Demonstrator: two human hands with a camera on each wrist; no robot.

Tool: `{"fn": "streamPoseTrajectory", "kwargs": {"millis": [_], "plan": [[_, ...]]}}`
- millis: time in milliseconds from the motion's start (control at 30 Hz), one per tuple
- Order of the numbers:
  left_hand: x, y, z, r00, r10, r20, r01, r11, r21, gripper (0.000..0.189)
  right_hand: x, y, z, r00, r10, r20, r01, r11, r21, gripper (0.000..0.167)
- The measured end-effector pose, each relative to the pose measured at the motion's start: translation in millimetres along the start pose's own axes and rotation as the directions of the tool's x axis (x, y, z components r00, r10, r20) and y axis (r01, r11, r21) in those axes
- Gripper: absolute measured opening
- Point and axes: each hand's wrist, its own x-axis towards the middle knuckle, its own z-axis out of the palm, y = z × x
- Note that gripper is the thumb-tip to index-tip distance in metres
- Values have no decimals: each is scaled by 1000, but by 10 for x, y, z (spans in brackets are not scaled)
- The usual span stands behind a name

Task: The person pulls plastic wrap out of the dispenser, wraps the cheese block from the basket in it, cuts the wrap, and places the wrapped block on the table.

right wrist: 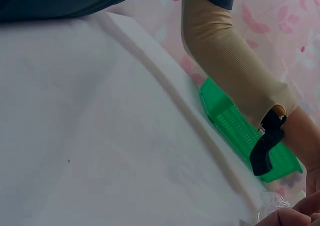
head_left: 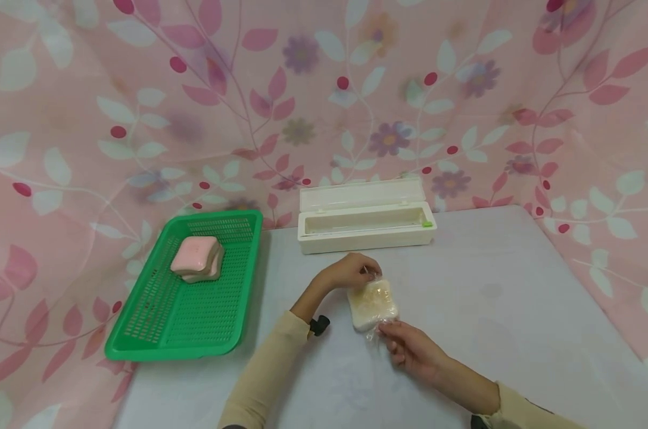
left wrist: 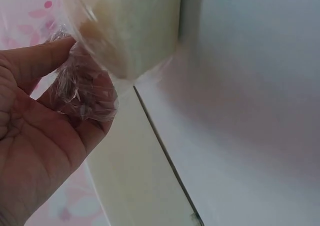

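A cream-coloured square block (head_left: 371, 307) with rounded corners is wrapped in clear plastic film, over the table's middle. Fingers and thumb of my left hand (head_left: 351, 271) pinch the gathered film at its far end; the left wrist view shows the crumpled film (left wrist: 82, 89) bunched between them. At the near end, my right hand (head_left: 415, 351) pinches the loose film with thumb and fingers. Only fingertips of that hand show in the right wrist view, by a bit of clear film (right wrist: 274, 201). What the block is made of, I cannot tell.
A long white box (head_left: 367, 241) with its lid raised and a small green piece stands behind the hands. To the left, a green plastic basket (head_left: 206, 345) holds stacked pink-topped square blocks (head_left: 197, 256). White cloth (head_left: 495, 310) covers the table; a floral curtain hangs behind.
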Motion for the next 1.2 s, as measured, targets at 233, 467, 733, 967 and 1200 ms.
{"fn": "streamPoseTrajectory", "kwargs": {"millis": [233,467,733,967,1200], "plan": [[24,9,81,1000,-18,0,18,1000,8,20,6,106,-28,1000,9,2,-9,999,40,9],[35,4,128,999,-41,-2,41,999,10,21,17,183,-69,1000,16,19,-16,999,38,6],[-30,25,110,996,-6,-86,9,999,45,34,-23,188,-61,1000,15,4,-15,998,-55,11],[-320,85,37,974,8,-225,20,992,125,37,-155,144,-11,998,68,-4,-68,971,-229,22],[-622,165,9,942,5,-335,82,965,247,37,-366,101,132,1000,-3,1,3,862,-507,40]]}}
